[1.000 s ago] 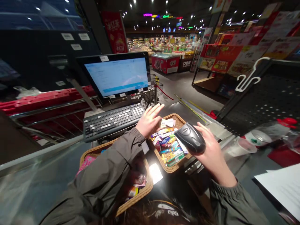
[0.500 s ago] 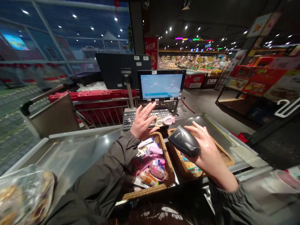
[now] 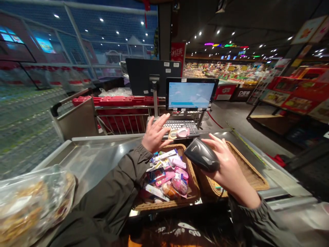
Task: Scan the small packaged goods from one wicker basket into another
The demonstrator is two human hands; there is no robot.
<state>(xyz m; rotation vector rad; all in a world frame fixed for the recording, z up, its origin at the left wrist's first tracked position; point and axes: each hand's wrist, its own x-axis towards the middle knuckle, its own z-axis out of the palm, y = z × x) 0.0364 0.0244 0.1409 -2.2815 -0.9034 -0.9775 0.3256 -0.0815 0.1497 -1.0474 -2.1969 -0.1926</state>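
My left hand (image 3: 156,134) is over the near side of the keyboard (image 3: 177,126). Between its thumb and index finger is a small cream-and-pink item (image 3: 182,132) with a pale oval face; its kind I cannot make out. The other fingers stretch forward. In my right hand (image 3: 228,168) is a black handheld barcode scanner (image 3: 202,156), its head pointing left toward the small item. Below the left hand, a wicker basket (image 3: 195,185) holds several small packaged goods, many of them pink. A second wicker basket (image 3: 253,171) lies partly hidden behind my right hand.
A lit monitor (image 3: 192,94) stands beyond the keyboard, beside a dark screen seen from behind (image 3: 151,75). Clear bags of food (image 3: 33,202) lie on the metal counter (image 3: 95,154) at left. A shopping cart (image 3: 120,120) with red contents is behind the counter.
The view has swung left, so the counter and monitor appear farther right. Both hands keep nearly the same place in the picture, the scanner and the small item moving with them.
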